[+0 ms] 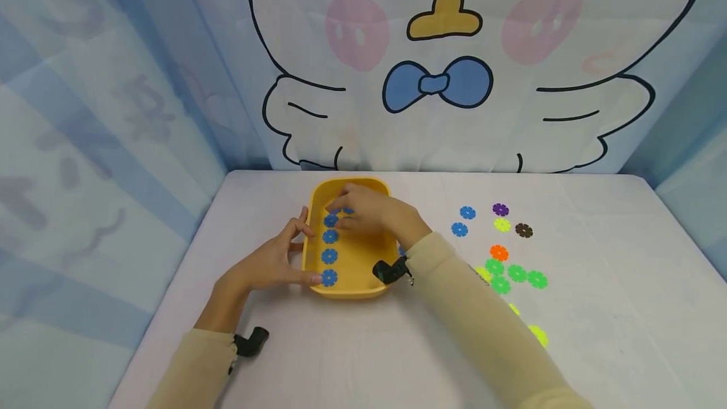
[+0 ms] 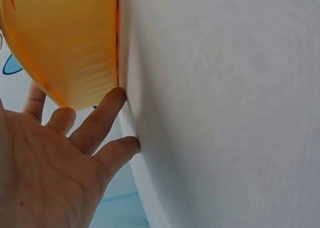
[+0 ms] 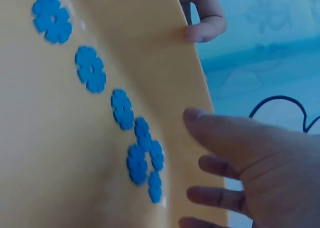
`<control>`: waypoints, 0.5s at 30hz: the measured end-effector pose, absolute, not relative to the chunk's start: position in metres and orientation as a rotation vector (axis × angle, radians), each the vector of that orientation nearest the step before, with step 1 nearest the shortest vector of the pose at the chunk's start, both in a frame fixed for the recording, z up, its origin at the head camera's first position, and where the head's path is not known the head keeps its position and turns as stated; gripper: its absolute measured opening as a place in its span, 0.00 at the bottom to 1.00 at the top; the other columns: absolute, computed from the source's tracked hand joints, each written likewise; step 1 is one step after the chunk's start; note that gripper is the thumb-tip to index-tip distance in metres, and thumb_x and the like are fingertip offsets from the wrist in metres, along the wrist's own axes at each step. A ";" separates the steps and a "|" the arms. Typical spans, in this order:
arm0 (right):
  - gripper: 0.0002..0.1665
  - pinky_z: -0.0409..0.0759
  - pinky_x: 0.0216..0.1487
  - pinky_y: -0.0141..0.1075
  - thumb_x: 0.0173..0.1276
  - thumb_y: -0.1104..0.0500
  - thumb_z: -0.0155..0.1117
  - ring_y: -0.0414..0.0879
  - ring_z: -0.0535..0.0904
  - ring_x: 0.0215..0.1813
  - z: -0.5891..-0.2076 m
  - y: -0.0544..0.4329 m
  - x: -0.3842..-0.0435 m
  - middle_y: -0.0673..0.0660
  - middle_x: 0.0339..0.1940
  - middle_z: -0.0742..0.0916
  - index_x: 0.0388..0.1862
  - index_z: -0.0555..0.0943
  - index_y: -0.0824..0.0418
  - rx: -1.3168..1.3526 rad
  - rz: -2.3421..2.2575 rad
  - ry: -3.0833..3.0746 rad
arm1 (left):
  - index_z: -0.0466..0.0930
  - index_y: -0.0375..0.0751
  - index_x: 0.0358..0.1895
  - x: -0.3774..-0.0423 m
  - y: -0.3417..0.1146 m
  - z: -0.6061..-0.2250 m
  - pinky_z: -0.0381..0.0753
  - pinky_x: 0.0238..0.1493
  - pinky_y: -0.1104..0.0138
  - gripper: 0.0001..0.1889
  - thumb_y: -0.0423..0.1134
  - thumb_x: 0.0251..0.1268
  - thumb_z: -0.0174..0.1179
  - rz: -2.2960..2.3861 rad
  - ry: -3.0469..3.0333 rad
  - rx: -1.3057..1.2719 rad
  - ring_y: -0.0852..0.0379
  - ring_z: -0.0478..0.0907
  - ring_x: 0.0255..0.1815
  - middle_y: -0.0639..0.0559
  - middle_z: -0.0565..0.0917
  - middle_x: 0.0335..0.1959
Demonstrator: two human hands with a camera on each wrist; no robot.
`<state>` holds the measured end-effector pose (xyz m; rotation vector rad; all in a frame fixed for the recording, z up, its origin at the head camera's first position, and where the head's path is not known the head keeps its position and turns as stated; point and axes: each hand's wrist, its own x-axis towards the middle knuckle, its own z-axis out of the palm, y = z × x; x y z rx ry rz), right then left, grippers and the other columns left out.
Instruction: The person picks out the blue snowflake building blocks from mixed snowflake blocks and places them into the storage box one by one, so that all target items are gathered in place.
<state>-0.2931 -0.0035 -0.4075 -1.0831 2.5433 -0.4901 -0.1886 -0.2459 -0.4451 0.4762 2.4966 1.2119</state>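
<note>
My left hand (image 1: pixel 272 260) holds the left side of the yellow tray (image 1: pixel 363 292), its thumb at the near corner and a finger hooked over the rim. In the left wrist view, other fingers of that hand (image 2: pixel 60 153) spread along the tray's outer wall and the cloth. Several blue notched flower discs (image 1: pixel 330 236) lie in a line along the tray's left inside. Over the tray's far part is my right hand (image 1: pixel 369 208), covering some of it. The right wrist view shows this hand (image 3: pixel 260 163) with parted fingers beside the blue discs (image 3: pixel 137 164), nothing visible between them.
Right of the tray lie loose discs: blue (image 1: pixel 467 213), purple (image 1: pixel 500 209), brown (image 1: pixel 524 230), orange (image 1: pixel 499 252), several green (image 1: pixel 517 273) and yellow (image 1: pixel 502 225). My right forearm partly covers some. A white cloth (image 1: pixel 619 308) covers the table; printed curtains (image 1: pixel 113 175) surround it.
</note>
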 end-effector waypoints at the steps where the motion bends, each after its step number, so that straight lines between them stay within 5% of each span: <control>1: 0.26 0.74 0.71 0.42 0.76 0.47 0.64 0.51 0.75 0.65 -0.403 -0.001 -0.292 0.56 0.69 0.76 0.70 0.79 0.50 -1.093 -0.503 2.540 | 0.60 0.55 0.59 -0.189 -0.246 -0.445 0.70 0.73 0.45 0.39 0.50 0.51 0.80 1.211 2.499 0.481 0.41 0.71 0.72 0.52 0.36 0.86; 15: 0.27 0.77 0.69 0.44 0.76 0.44 0.64 0.48 0.76 0.64 -0.355 0.050 -0.271 0.53 0.67 0.79 0.69 0.79 0.52 -1.270 -0.557 2.619 | 0.60 0.54 0.60 -0.188 -0.244 -0.442 0.71 0.72 0.44 0.40 0.50 0.50 0.81 1.189 2.521 0.473 0.39 0.71 0.71 0.47 0.38 0.86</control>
